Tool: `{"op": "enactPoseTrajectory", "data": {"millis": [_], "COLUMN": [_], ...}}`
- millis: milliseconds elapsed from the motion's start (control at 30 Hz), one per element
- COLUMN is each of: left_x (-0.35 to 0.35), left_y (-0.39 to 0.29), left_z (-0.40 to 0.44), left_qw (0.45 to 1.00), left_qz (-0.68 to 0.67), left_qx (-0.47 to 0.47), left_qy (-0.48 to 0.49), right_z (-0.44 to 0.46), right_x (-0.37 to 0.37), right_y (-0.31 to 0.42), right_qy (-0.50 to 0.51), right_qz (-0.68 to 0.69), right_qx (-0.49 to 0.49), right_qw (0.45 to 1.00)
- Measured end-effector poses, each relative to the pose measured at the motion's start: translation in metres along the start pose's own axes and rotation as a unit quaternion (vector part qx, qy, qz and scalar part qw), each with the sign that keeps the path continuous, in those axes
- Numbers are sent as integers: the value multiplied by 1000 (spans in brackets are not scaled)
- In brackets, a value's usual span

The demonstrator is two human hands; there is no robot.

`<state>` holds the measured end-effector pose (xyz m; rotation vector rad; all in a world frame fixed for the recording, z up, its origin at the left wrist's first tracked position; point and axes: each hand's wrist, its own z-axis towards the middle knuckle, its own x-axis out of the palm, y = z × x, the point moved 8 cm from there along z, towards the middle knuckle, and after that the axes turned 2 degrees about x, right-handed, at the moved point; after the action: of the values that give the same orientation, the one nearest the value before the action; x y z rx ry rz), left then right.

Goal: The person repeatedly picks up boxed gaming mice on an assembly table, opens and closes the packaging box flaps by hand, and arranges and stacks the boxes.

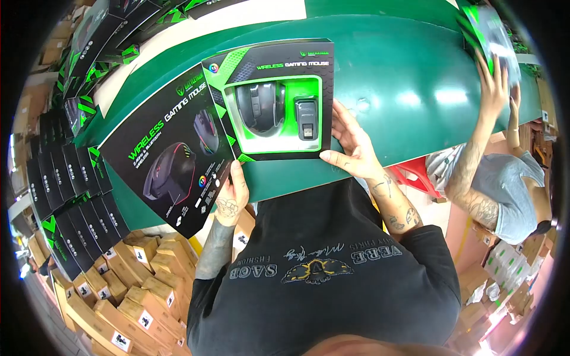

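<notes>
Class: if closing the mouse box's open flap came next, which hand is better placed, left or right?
Probably the left hand: it holds the open flap by its lower edge. The right hand grips the mouse box at its lower right corner, so it seems better suited to steadying.

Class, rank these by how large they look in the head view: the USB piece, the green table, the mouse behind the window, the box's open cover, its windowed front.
1. Green table
2. Open cover and windowed front: too alike to rank
3. Mouse
4. USB piece
</notes>
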<state>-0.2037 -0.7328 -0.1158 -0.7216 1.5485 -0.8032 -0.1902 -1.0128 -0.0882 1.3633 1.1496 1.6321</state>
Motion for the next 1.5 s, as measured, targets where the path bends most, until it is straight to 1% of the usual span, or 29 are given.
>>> {"op": "enactPoseTrajectory", "data": {"millis": [67, 100, 133, 167, 233, 267, 300, 333, 400, 467, 533, 600, 667, 700, 767, 800, 867, 933, 967, 1000, 1067, 1100, 1133, 1200, 1267, 1333, 1433, 1467, 1500], "left_x": [6, 10, 11, 14, 7, -2, -8, -14, -24, -49, -83, -138, -221, -269, -342, -387, -488, -596, -628, -654, -686, -699, -686, -680, -646, -651, -695, -699, -707], "left_y": [3, -23, -65, -79, -90, -95, -91, -81, -77, -86, -91, -89, -122, -149, -186, -175, -171, -129, -116, -105, -56, -20, -28, -41, -79, -75, -41, -38, -34], "left_z": [3, 7, 8, 7, 7, 7, 7, 9, 13, 15, 11, -2, -19, -32, -53, -60, -67, -61, -65, -66, -44, -25, -23, -9, -1, 8, 29, 32, 36], "left_qw": [997, 989, 944, 931, 965, 959, 953, 953, 916, 921, 925, 925, 899, 878, 811, 780, 737, 777, 791, 749, 644, 751, 762, 764, 779, 742, 709, 702, 710], "left_qz": [-47, 73, 179, 178, 28, -30, -141, -211, -396, -370, -335, -291, -269, -148, -209, -221, -166, -133, 79, 288, 558, 501, 468, 471, 463, 517, 592, 589, 593], "left_qx": [-55, 101, 262, 297, 211, 245, 241, 188, 54, 89, 109, 109, 151, 213, 247, 202, 247, 186, 34, -117, -135, -196, -202, -239, -299, -344, -280, -291, -246], "left_qy": [27, 80, 93, 114, 155, 141, 120, 107, -27, -79, -142, -219, -310, -402, -487, -549, -606, -586, -606, -584, -507, -382, -399, -370, -301, -253, -263, -275, -291], "right_z": [-2, -3, 2, 3, 8, 12, 15, 15, 16, 16, 23, 30, 40, 46, 50, 50, 50, 50, 50, 50, 48, 48, 49, 49, 51, 51, 46, 49, 49], "right_x": [-4, -11, -16, -26, -14, 0, 9, 14, 29, 42, 61, 77, 64, 56, 34, 25, 21, 23, 27, 28, 27, 25, 20, 14, 11, 10, 4, 3, 4], "right_y": [2, 4, 6, 2, 6, 18, 20, 17, 13, 0, 13, 31, 30, 30, 25, 22, 23, 27, 33, 35, 37, 35, 32, 31, 32, 33, 31, 32, 35], "right_qy": [-15, -23, -21, -23, -29, -38, -61, -85, -53, 15, 101, 159, 124, 103, 76, 59, 36, 34, 16, 16, 13, 10, 6, -3, -10, -21, -28, -35, -45], "right_qz": [-18, -40, -59, -80, -143, -188, -103, -20, 66, 34, -49, -47, -129, -169, -278, -331, -353, -374, -394, -397, -402, -386, -371, -358, -358, -361, -359, -357, -363], "right_qx": [15, 24, 24, 28, 49, 63, 82, 113, 147, 124, 35, 86, 44, 20, 9, 6, -16, -32, -46, -47, -51, -56, -61, -55, -33, -36, -29, -34, -42], "right_qw": [1000, 999, 998, 996, 988, 979, 989, 990, 986, 992, 993, 982, 983, 980, 957, 942, 935, 926, 918, 916, 914, 921, 927, 932, 933, 932, 933, 933, 930]}}
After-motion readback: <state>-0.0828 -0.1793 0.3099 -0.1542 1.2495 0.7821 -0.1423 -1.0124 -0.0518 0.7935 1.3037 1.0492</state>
